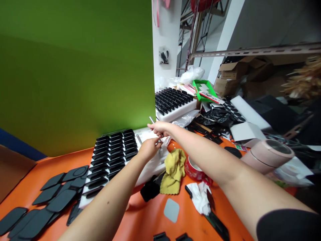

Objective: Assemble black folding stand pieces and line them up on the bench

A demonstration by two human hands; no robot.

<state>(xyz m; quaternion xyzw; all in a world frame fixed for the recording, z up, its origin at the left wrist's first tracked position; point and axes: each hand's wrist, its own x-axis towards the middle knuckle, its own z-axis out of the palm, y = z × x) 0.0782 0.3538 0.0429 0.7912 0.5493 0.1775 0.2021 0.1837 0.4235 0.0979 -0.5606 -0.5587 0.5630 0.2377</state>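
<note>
Near the middle of the view, my right hand (160, 128) is closed around a thin metallic rod (151, 119) that sticks up from its fingers. Just below and to the left, my left hand (149, 147) has its fingers closed on a small item with a round pale end (159, 141), too small to name. Both hands are over a white foam tray (147, 172). Left of them, black rounded pieces (114, 152) stand in rows in the foam. A yellow cloth (173, 170) lies below my right hand, beside a red cup (194, 169).
Flat dark plates (37, 221) lie at the lower left of the orange table (140, 227). A grey rounded plate (171, 210) and a white-wrapped tool (200, 197) are in front. A pink cylinder (267, 155) stands right. Another filled foam tray (178, 111) sits behind.
</note>
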